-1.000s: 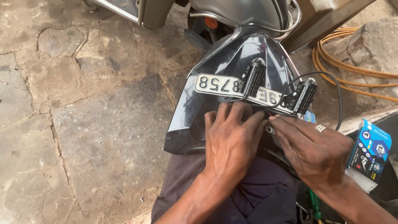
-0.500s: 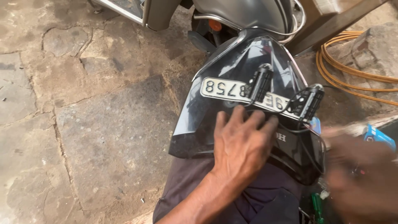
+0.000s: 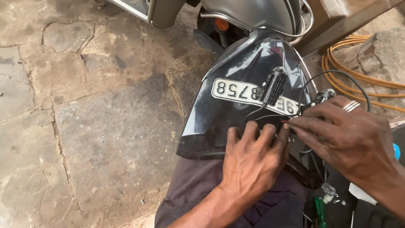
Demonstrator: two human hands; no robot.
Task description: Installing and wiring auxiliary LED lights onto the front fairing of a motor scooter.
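Stone floor (image 3: pixel 84 126) lies left of a glossy black panel (image 3: pixel 236 80) resting on the person's lap. A white plate (image 3: pixel 249 93) runs across the panel, with a black ribbed lamp (image 3: pixel 273 85) in front of it. Below the plate, the left hand (image 3: pixel 251 162) lies flat on the panel's lower edge, fingers (image 3: pixel 253 135) spread and holding nothing. Right of the lamp, the right hand (image 3: pixel 346 139) pinches thin black wires (image 3: pixel 295 120) at their red ends, beside a second lamp (image 3: pixel 322 96). Orange hose (image 3: pixel 358 63) coils beyond the panel's right side.
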